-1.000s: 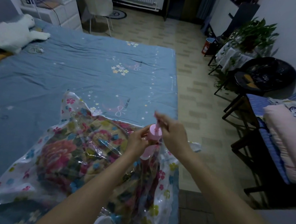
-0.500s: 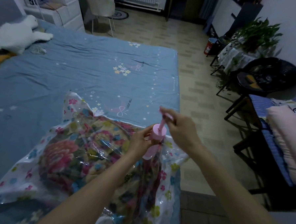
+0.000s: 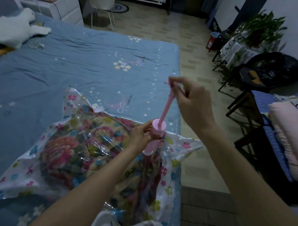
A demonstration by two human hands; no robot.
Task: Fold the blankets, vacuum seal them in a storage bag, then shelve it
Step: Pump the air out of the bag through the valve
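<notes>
The fingers [image 3: 176,85] of the right hand [image 3: 193,104] are curled around the small handle at the top of a thin pink plunger rod [image 3: 165,108], pinching it; the handle itself is blurred and mostly covered. The rod is drawn well out of a pink hand pump [image 3: 156,132], which stands nearly upright. The left hand [image 3: 140,135] grips the pump's barrel just under its wide cap, fingers wrapped around it, steadying it against the bag.

The pump's white lower end meets the top of a clear storage bag [image 3: 64,160] printed with small coloured flowers. Whether it sits squarely on a valve cannot be seen. Inside the bag lies a folded blanket [image 3: 70,152] with a large floral pattern. The plastic clings in wrinkles over the blanket, while the bag's edges lie flat and loose around it.

The bag rests on a bed [image 3: 78,66] covered in a blue sheet, close to the bed's near right corner. A white plush toy [image 3: 12,31] lies at the far left of the bed. To the right, across a tiled floor, folded bedding [image 3: 287,135] is stacked on a seat, beside a dark round chair [image 3: 274,69] and potted plants [image 3: 258,27].

Judging by this, the folding and bagging are done and the air is being pumped out. The bag seems only partly flattened, so more pumping is likely needed, then closing the valve and shelving the bag. No shelf is in view.
</notes>
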